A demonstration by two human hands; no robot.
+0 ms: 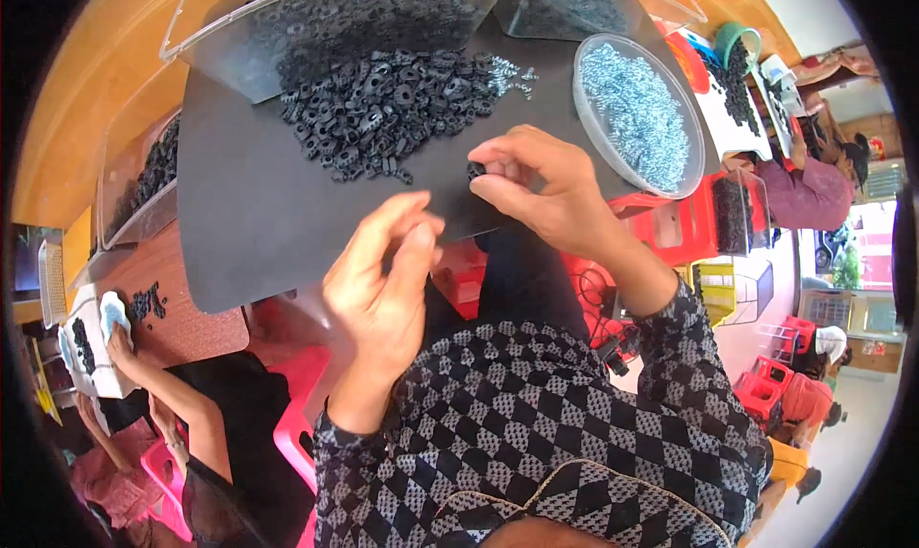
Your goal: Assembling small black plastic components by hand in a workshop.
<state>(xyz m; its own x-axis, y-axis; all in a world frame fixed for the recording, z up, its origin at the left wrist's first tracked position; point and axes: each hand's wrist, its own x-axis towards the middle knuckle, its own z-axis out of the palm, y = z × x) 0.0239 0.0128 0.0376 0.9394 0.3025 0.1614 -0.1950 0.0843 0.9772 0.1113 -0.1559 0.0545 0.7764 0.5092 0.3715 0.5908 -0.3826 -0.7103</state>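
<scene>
ok so R hand (550, 189) has thumb + forefinger pinching 1 small black part (476, 169), held over the near edge of the counter (239, 213). most of the part is hidden by the fingertips so idk its exact shape. L hand (378, 275) is lower and off to the left, fingers half curled w/ the thumb close to the forefinger; can't tell if anything's tucked in there.

straight ahead of both hands = 1 big heap of black parts (383, 112), way too many + overlapping to count. at the heap's right end, ahead of R hand, there's a little scatter of silvery bits (507, 74), too small to count. just right of R hand: 1 round clear tub (697, 151) full of silvery-blue bits (632, 112), prob 100s, each one hard to make out.

clear bins close to the counter, 3 that I can count: a large bin (225, 55) beyond the heap w/ more black pcs, a second bin (565, 12) right next to it w/ silvery stuff (both cut off up top), and a side bin (144, 224) left of L hand. far left, below that bin, a co-worker's hand (122, 349) is on a white tray (110, 380); tray contents blurry tbh.
</scene>
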